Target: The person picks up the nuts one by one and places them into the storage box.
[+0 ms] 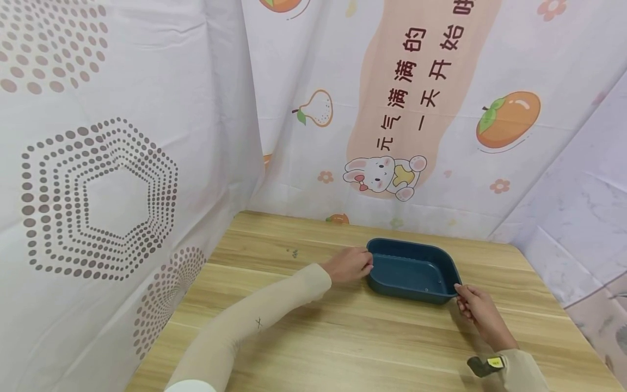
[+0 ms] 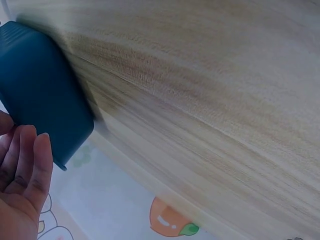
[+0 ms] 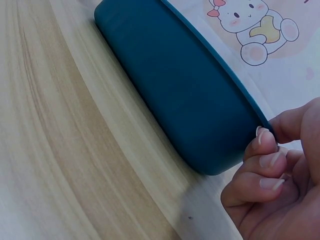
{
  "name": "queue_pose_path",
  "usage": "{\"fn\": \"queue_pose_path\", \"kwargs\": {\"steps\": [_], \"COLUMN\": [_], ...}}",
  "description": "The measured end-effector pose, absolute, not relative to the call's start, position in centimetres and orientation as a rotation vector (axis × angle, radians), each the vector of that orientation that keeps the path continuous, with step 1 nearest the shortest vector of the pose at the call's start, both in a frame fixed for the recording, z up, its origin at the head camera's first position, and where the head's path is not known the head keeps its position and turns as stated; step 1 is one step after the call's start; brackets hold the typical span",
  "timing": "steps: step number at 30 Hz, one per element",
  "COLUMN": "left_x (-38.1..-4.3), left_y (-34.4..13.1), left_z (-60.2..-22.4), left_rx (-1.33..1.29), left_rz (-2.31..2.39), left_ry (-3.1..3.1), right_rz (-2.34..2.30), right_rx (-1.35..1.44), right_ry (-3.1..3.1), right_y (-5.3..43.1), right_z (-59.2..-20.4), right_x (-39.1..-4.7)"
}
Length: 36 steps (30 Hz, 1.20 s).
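A dark teal plastic tub [image 1: 399, 293] with rounded corners is on the wooden table, held between both hands. My left hand [image 1: 349, 265] grips its left rim, fingers bent at the edge; the left wrist view shows the fingertips against the tub's outer wall [image 2: 45, 85]. At the front right corner, my right hand [image 1: 482, 314] pinches the rim between thumb and index finger, its other fingers curled below, as the right wrist view shows beside the tub's side [image 3: 180, 100]. A few tiny shiny bits [image 1: 439, 282] lie on the tub's floor.
Several small grey bits [image 1: 294, 253] lie on the table [image 1: 352, 337] to the left of the tub. A printed curtain [image 1: 303, 185] hangs along the table's back edge, another [image 1: 196, 163] along the left. A black strap device [image 1: 485, 366] sits at my right wrist.
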<state>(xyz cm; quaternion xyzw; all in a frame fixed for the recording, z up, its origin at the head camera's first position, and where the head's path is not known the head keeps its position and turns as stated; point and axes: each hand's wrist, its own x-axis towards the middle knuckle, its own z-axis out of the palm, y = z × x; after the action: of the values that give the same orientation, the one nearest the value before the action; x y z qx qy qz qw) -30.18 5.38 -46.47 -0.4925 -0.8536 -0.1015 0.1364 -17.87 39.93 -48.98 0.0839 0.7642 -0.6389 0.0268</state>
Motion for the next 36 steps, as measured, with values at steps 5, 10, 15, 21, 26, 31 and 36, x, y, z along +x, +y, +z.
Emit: {"fn": "queue_pose_path", "kwargs": {"steps": [5, 10, 15, 21, 26, 31, 36], "left_x": [-30.0, -29.9, -29.8, -30.1, -30.7, -31.2, -31.6], "left_y": [5.3, 5.2, 5.0, 4.4, 3.4, 1.9, 0.1], "left_z": [-46.3, -46.1, -46.1, -46.1, -46.2, -46.6, -46.9], "left_rx": [-1.423, -1.415, -1.411, -1.383, -1.357, -1.292, -1.265], "left_rz": [-0.303, -0.311, -0.322, -0.360, -0.370, -0.356, -0.338], "left_ry": [-2.474, -2.502, -2.511, -2.508, -2.524, -2.545, -2.540], "right_rz": [-1.983, -1.995, -2.002, -2.001, -2.006, -2.012, -1.992], "right_rx": [0.251, 0.235, 0.229, 0.211, 0.201, 0.181, 0.188], "right_ry": [2.344, 2.325, 2.327, 2.326, 2.330, 2.328, 2.343], "right_y": [39.8, 39.8, 39.7, 39.6, 39.6, 39.7, 39.9], "right_z": [-48.9, -48.9, -49.0, -49.1, -49.0, -49.0, -48.9], "right_x": [-18.0, -18.0, -18.1, -18.2, -18.2, -18.2, -18.0]}}
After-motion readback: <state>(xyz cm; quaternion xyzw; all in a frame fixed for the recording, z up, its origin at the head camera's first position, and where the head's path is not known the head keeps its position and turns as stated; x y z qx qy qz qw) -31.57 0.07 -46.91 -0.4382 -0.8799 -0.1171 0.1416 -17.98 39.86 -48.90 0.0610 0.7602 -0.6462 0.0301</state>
